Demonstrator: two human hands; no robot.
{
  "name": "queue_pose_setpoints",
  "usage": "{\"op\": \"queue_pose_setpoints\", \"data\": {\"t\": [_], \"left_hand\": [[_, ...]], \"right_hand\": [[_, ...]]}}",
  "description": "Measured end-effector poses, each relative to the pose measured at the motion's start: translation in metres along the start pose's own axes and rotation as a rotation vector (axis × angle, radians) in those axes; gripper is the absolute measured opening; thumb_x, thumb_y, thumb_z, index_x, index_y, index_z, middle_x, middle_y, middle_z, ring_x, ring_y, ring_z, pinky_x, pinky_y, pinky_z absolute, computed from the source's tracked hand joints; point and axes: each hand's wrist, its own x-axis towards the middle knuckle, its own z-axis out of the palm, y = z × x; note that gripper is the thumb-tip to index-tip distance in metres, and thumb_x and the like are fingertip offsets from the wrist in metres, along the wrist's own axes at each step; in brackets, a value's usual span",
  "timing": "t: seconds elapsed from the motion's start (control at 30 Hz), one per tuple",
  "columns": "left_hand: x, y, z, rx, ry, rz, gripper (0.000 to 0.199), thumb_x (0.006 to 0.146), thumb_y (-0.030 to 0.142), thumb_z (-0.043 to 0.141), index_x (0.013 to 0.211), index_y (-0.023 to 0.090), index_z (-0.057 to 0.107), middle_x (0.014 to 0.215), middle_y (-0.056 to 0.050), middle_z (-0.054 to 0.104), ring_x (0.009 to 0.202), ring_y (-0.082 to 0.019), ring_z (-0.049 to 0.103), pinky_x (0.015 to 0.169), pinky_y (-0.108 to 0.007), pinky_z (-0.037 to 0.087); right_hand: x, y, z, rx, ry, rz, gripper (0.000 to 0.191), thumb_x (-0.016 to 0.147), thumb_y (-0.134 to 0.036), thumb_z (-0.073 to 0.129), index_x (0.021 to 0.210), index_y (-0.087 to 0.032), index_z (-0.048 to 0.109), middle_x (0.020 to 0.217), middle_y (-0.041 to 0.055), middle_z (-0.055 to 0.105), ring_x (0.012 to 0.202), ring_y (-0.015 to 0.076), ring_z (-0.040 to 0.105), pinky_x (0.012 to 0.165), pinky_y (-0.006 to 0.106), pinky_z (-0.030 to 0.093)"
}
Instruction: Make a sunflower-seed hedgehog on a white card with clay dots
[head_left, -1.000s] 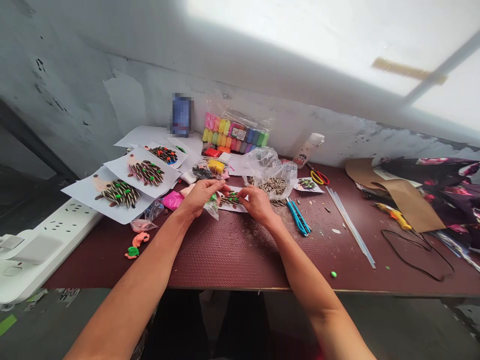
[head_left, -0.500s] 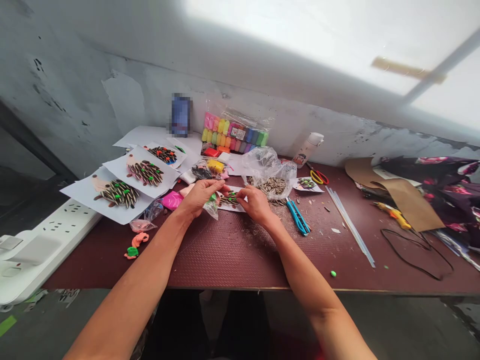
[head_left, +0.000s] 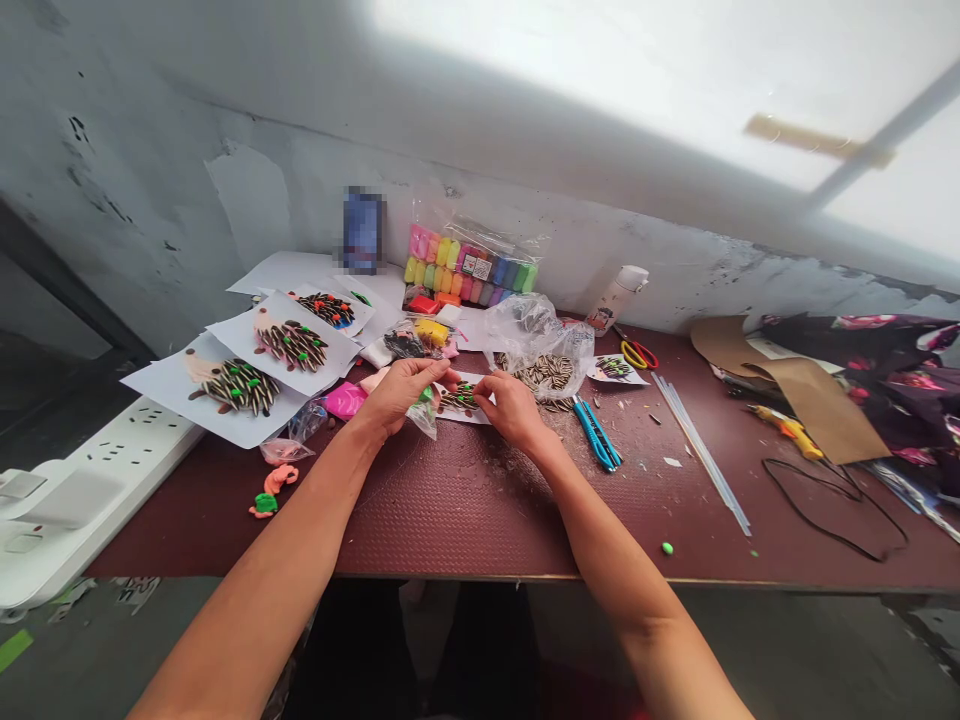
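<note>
Right at the centre of the action, the left hand and the right hand close in from either side, both pinched narrow over a small sunflower-seed hedgehog dotted with green clay, lying on a white paper slip on the table. Whether they're actually gripping it, I can't tell! Just under the left hand hangs a crumpled clear plastic bag, and right beside the right hand sits a bigger clear bag of sunflower seeds. Just past that lie a blue craft knife and red-and-yellow scissors. Over to the left, two finished seed hedgehogs rest on white paper sheets, next to a lump of pink clay. Behind them stands a pack of rainbow clay tubs — its small label is too tiny to read — and a blue bottle is blurred out. A white flask waits by the wall, clear rods lie on the maroon table, and a white power strip runs along the left edge — no legible writing anywhere!
</note>
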Motion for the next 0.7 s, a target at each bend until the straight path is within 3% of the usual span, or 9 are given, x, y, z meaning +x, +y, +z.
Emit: {"op": "queue_pose_setpoints", "data": {"t": [0.5,0.7], "left_hand": [[-0.0016,0.0024,0.0008,0.000,0.004,-0.004,0.028,0.085,0.039,0.074,0.077,0.012,0.073,0.069,-0.005,0.070,0.043,-0.005,0.049,0.042,-0.019,0.040],[0.0004,-0.0003,-0.0022,0.018,-0.013,0.000,0.030,0.086,0.041,0.073,0.078,0.012,0.074,0.073,-0.006,0.071,0.045,-0.006,0.050,0.043,-0.020,0.042]], "right_hand": [[0.0018,0.0053,-0.0046,0.005,0.040,0.014,0.013,0.093,-0.019,0.059,0.090,-0.020,0.071,0.093,0.0040,0.067,0.086,0.0174,0.060,0.074,0.025,0.039],[0.0016,0.0037,-0.0047,-0.022,-0.006,0.017,0.012,0.093,-0.019,0.060,0.089,-0.020,0.072,0.095,0.0044,0.067,0.086,0.0176,0.060,0.074,0.026,0.039]]}}
